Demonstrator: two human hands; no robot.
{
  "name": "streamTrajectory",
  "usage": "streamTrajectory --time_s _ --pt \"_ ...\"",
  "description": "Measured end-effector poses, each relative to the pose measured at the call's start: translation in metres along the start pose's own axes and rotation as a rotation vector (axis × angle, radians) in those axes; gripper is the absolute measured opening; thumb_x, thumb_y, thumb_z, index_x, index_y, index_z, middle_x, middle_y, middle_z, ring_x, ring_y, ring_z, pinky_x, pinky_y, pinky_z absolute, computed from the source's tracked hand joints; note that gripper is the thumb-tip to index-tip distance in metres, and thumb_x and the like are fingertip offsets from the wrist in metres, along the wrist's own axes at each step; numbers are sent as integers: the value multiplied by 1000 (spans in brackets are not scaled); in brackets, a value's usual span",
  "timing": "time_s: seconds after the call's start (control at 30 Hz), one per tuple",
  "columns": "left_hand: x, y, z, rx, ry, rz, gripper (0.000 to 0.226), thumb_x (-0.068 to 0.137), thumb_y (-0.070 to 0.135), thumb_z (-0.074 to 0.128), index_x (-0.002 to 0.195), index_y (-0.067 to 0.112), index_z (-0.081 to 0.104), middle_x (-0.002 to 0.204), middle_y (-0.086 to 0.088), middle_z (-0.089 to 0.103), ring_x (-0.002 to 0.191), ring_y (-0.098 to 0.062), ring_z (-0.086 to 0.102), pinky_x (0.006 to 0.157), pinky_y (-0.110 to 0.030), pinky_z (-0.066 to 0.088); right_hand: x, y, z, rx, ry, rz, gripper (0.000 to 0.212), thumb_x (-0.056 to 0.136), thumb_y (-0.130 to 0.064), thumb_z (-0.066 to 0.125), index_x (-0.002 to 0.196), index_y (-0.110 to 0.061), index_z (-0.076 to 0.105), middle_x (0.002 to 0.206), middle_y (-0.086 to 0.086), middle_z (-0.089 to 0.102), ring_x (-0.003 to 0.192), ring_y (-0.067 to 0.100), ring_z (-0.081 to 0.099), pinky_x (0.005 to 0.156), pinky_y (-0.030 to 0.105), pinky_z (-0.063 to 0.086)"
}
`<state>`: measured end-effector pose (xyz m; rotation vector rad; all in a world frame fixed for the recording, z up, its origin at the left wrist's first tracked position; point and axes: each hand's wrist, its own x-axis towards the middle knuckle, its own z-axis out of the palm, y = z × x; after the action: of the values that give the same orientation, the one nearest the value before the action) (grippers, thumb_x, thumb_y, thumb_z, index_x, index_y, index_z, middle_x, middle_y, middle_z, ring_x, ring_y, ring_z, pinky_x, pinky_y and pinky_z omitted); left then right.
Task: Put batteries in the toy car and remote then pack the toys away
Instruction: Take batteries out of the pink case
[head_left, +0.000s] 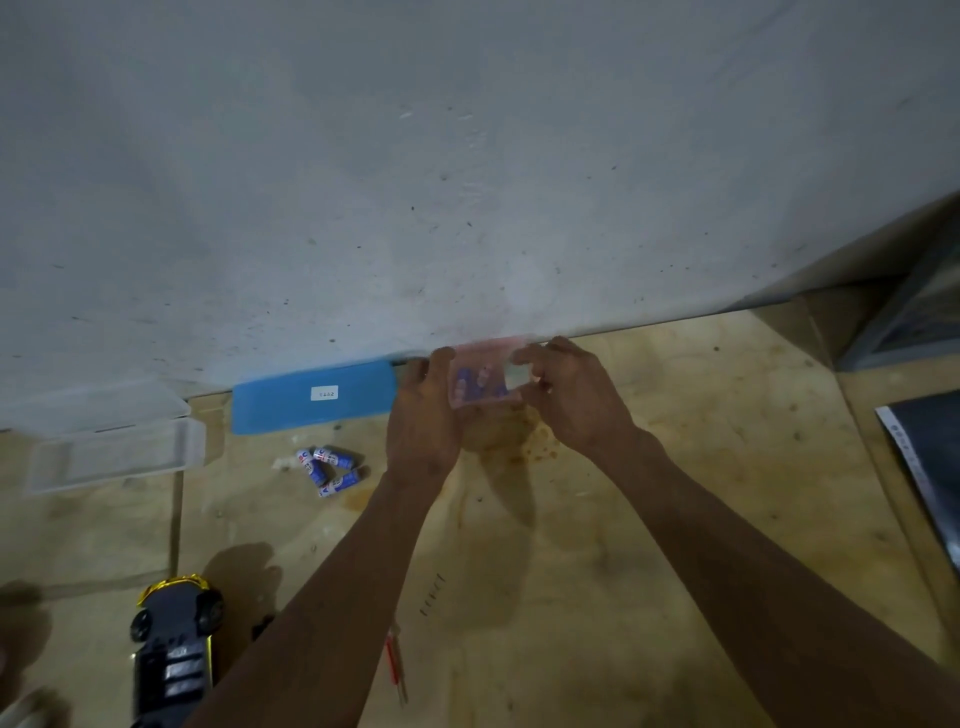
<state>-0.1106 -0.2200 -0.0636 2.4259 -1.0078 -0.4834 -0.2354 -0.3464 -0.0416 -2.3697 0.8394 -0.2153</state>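
A small clear pink box (480, 382) with several blue batteries inside is held up near the wall. My left hand (423, 415) grips its left side and my right hand (566, 395) pinches its right side. Three loose blue-and-white batteries (330, 470) lie on the wooden floor to the left. The gold toy car (174, 649) lies upside down at the lower left, its battery bay showing batteries. I cannot see the remote.
A blue lid (311, 397) lies flat against the grey wall (415, 182). A clear plastic container (111, 452) sits at the left. A red screwdriver (394, 662) lies near my left forearm. Dark framed items (924, 467) stand at the right.
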Motion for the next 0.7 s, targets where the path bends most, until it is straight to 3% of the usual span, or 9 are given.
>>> streamTrajectory --time_s 0.13,0.33,0.37,0.43,0.5,0.57,0.7 --pt "-3 -1 -3 59 1 29 41 84 18 79 124 15 68 125 -9 59 104 -28 62 86 -36 54 -9 2 16 -70 -35 -29 26 89 -15 71 115 -13 74 124 12 57 101 29 62 82 36 57" --pt "-2 -3 -4 106 -37 56 35 92 24 70 126 15 68 124 -6 56 106 -25 59 88 -34 52 -15 6 30 -83 28 -102 27 78 -8 81 104 -12 76 119 15 63 98 36 61 69 39 59" --pt "-2 -5 -2 112 -42 63 34 94 27 68 125 16 68 124 -5 55 106 -23 58 86 -29 51 -15 7 32 -103 24 -99 28 77 -9 81 104 -13 76 120 14 62 99 36 60 67 39 59" --pt "0 -9 1 75 -54 34 31 97 32 62 124 17 66 115 3 51 95 -13 53 77 -4 39 -16 8 35 -146 4 -86 33 77 -10 82 108 -14 74 124 12 61 104 34 59 66 39 60" --pt "3 -11 5 16 -64 -50 30 100 38 56 122 19 62 106 11 44 80 -2 43 61 2 33 -16 7 37 -191 -30 -67 38 78 -13 81 115 -16 72 127 10 59 108 32 56 68 38 61" --pt "5 -11 6 16 -61 -78 28 101 41 53 117 19 61 103 11 45 74 0 44 55 -4 32 -14 5 37 -256 -50 -50 42 78 -14 80 119 -17 70 128 8 58 109 31 55 71 38 60" --pt "3 1 0 87 -67 -46 25 101 32 57 116 13 53 104 2 47 87 -15 52 70 -25 44 -13 -5 34 -396 -74 -1 44 86 -18 71 129 -21 62 137 3 50 118 29 49 87 40 52"
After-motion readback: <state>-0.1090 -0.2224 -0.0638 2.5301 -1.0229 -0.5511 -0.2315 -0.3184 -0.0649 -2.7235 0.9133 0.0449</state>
